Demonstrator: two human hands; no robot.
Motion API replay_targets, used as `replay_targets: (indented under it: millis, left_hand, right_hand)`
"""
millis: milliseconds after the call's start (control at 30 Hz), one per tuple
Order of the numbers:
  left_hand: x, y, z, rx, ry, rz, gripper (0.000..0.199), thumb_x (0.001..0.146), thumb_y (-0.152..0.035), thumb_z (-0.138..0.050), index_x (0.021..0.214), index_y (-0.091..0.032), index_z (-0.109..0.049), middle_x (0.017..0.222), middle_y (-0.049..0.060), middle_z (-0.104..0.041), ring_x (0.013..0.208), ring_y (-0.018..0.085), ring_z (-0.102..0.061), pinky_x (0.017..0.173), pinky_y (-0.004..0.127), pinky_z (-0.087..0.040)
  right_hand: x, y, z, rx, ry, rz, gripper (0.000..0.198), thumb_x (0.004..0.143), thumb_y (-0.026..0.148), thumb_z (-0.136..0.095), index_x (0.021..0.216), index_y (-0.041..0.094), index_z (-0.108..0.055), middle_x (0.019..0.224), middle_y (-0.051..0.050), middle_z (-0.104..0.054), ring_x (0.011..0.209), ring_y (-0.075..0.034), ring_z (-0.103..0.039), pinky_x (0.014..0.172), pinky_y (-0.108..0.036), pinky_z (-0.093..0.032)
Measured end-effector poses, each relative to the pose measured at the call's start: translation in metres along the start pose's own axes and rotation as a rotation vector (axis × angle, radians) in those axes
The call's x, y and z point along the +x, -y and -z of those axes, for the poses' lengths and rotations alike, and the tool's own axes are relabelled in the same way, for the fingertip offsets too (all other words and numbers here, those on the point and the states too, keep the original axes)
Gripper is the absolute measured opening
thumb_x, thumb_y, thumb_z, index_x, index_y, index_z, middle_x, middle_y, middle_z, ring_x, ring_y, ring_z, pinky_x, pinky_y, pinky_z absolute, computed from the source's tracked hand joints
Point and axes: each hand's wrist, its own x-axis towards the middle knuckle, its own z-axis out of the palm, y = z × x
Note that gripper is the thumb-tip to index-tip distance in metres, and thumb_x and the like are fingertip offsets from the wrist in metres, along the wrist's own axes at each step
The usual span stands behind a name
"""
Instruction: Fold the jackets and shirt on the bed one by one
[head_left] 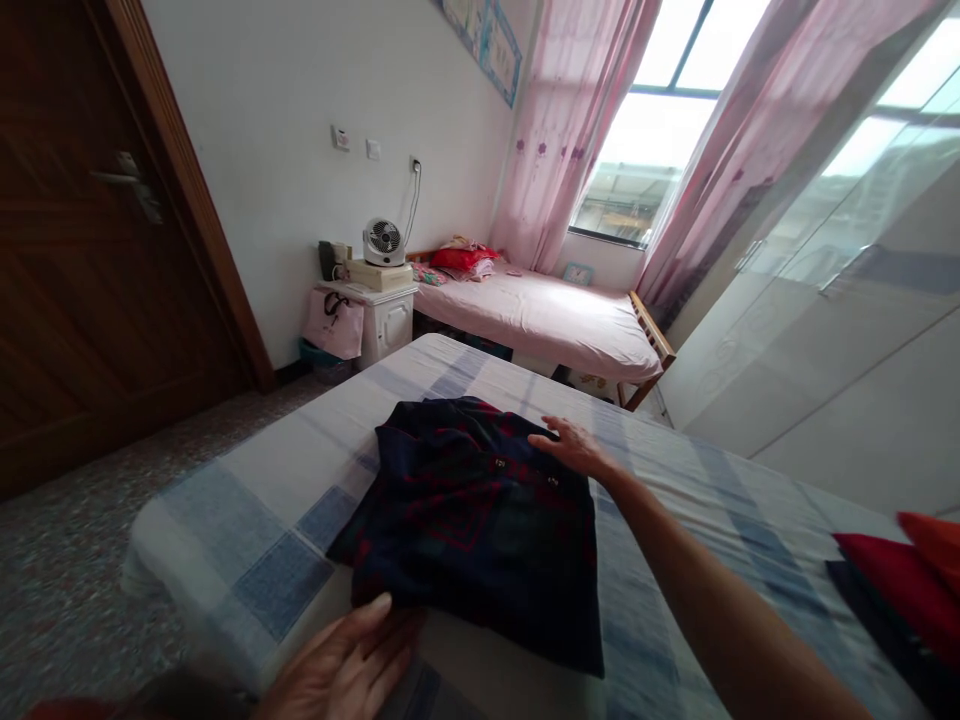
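A dark navy garment (465,520) with thin red check lines lies partly folded on the bed (315,410). Small pale marks that look like fastenings show near its right side, and its surface is creased. At its near left corner is my left hand (341,665), fingers stretched out and thumb raised by the cloth edge; whether the fingertips reach under the edge I cannot tell. My right hand (570,445) rests at the garment's far right edge, palm down with fingers spread.
Folded red and dark clothes (900,590) are stacked at the right. Beyond stands a second bed (555,310) with a red bundle (461,260). A nightstand (390,325) carries a small fan (384,243). A wooden door (97,250) is left, a glossy wardrobe (825,370) right.
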Motion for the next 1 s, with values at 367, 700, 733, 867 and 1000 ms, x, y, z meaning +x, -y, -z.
replay_targets:
  millis: [367,700,733,867,1000]
  left_hand:
    - [0.007,-0.016,-0.08,0.03,0.118,-0.179,0.038,0.077,-0.019,-0.067,0.115,-0.021,-0.06,0.105,0.004,-0.072,0.095,0.021,-0.068,0.08,0.032,-0.058]
    - [0.023,-0.075,-0.183,0.28,0.371,-0.333,0.015,0.078,-0.02,-0.052,0.079,-0.014,-0.066,0.068,0.003,-0.072,0.06,0.016,-0.067,0.06,0.027,-0.057]
    - [0.028,-0.078,-0.192,0.354,0.412,-0.351,0.017,0.078,-0.022,-0.051,0.081,-0.015,-0.066,0.071,0.004,-0.072,0.063,0.016,-0.067,0.064,0.027,-0.057]
    - [0.061,-0.066,-0.206,0.856,0.467,-0.438,0.025,0.075,-0.031,-0.052,0.084,-0.013,-0.067,0.079,0.008,-0.072,0.073,0.021,-0.068,0.07,0.034,-0.057]
    - [0.093,-0.045,-0.189,1.17,0.332,-0.593,0.033,0.063,-0.03,-0.066,0.091,-0.013,-0.064,0.089,0.01,-0.068,0.077,0.024,-0.065,0.066,0.035,-0.054]
  right_hand:
    - [-0.001,-0.002,0.001,0.325,0.298,-0.039,0.037,0.071,0.049,-0.066,0.086,0.016,-0.068,0.078,-0.003,-0.07,0.066,-0.015,-0.061,0.059,-0.025,-0.047]
    - [-0.116,0.0,0.088,1.025,-0.153,-0.085,0.033,0.069,0.042,-0.071,0.091,0.018,-0.066,0.074,-0.002,-0.071,0.058,-0.015,-0.063,0.053,-0.025,-0.051]
    - [-0.136,-0.001,0.09,1.057,-0.22,-0.123,0.035,0.069,0.043,-0.072,0.093,0.019,-0.066,0.073,-0.002,-0.071,0.059,-0.017,-0.064,0.054,-0.027,-0.052]
    - [-0.209,-0.015,0.058,1.026,-0.296,-0.296,0.033,0.07,0.047,-0.069,0.088,0.019,-0.068,0.075,-0.003,-0.072,0.065,-0.02,-0.065,0.057,-0.029,-0.053]
    - [-0.26,-0.049,0.008,0.682,-0.164,-0.401,0.029,0.071,0.05,-0.065,0.07,0.021,-0.067,0.075,-0.003,-0.071,0.069,-0.022,-0.064,0.058,-0.027,-0.049]
